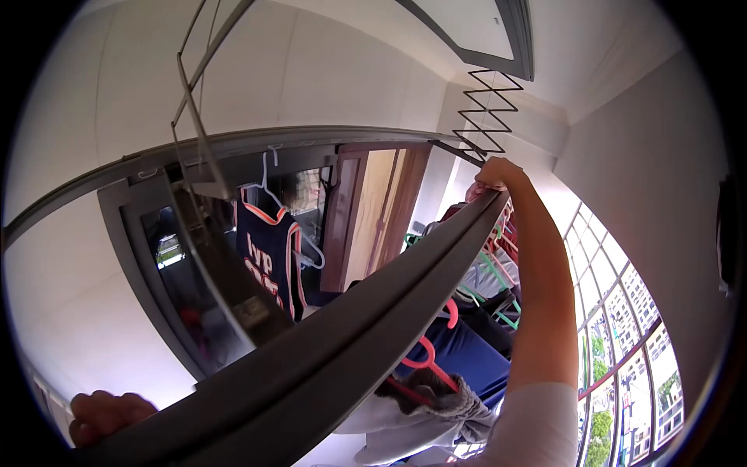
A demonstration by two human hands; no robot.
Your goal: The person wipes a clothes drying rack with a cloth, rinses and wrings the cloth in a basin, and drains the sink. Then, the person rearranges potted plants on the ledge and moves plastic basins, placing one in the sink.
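A long dark grey rail of a ceiling-hung clothes drying rack (350, 335) runs diagonally close in front of me. My left hand (109, 416) is at its near end, low on the left, with curled fingers against the rail's edge; the rail hides part of it. At the far end my right hand (498, 175) is closed over the rail, arm stretched upward. Beneath the rail hang several garments, among them a grey one (436, 405) on a pink hanger (424, 354) and a dark blue one (475, 350). A navy jersey (268, 257) hangs on a pale hanger beyond the rail.
A scissor-type folding support (489, 109) joins the rack to the ceiling unit (482, 31). Another folding support (194, 101) stands at left. A second, curved rail (311, 136) crosses behind. Beyond are a dark-framed glass door (167, 257), a brown doorway (342, 226) and a barred window (622, 335).
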